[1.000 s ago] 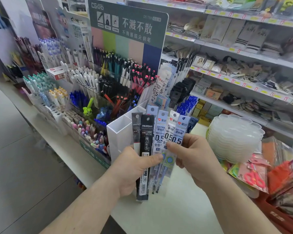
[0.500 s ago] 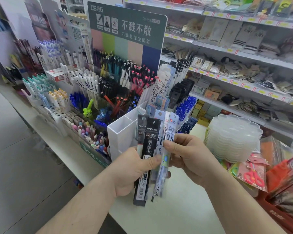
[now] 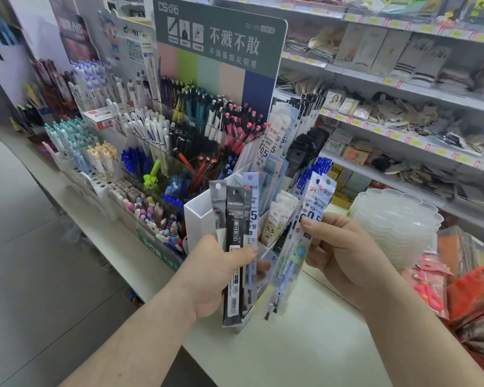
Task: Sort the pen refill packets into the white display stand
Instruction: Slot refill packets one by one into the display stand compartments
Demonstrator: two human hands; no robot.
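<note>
white compartmented plastic display stand [image 3: 200, 219] on the pale table [image 3: 305, 344], its rear slots holding upright refill packets. left hand [image 3: 215, 272] fingers grip a black-and-clear packet bundle [image 3: 235, 233] before it; right hand [image 3: 344, 252], nearer the open slots, pinches two blue-white packets [image 3: 313, 208], long axes near upright.

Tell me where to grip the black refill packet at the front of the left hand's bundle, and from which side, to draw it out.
Pinch the black refill packet at its free top end, near the hang hole, coming from above with the right hand. The left hand clamps its middle, and only that flat upper strip stands clear, upright before the white display stand.
</note>
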